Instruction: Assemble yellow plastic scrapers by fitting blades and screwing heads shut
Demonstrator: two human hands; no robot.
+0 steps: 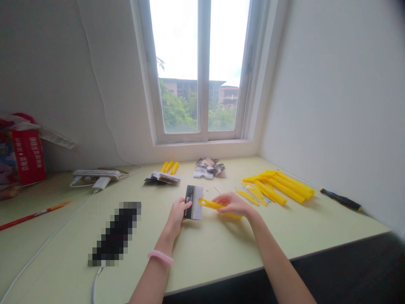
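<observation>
My left hand (179,211) pinches a black-and-white printed card (196,202), held upright above the table with its printed side partly covered by my thumb. In my right hand (232,203) is a yellow plastic handle (209,204) with a hole in its end. That end reaches the card's right edge; whether the two touch I cannot tell. More yellow plastic shows under my right palm, and my fingers hide where it joins. Right of this hand lie several yellow handles (284,190) and some flat yellow pieces with grey blades (248,197).
Behind the hands are a stack of cards (163,178) with yellow handles (170,167), and a pile of packaged pieces (209,168). A black-handled screwdriver (341,199) lies by the right wall. To the left are a power strip (98,174), a blurred-out dark object (115,234) and a cable (96,280).
</observation>
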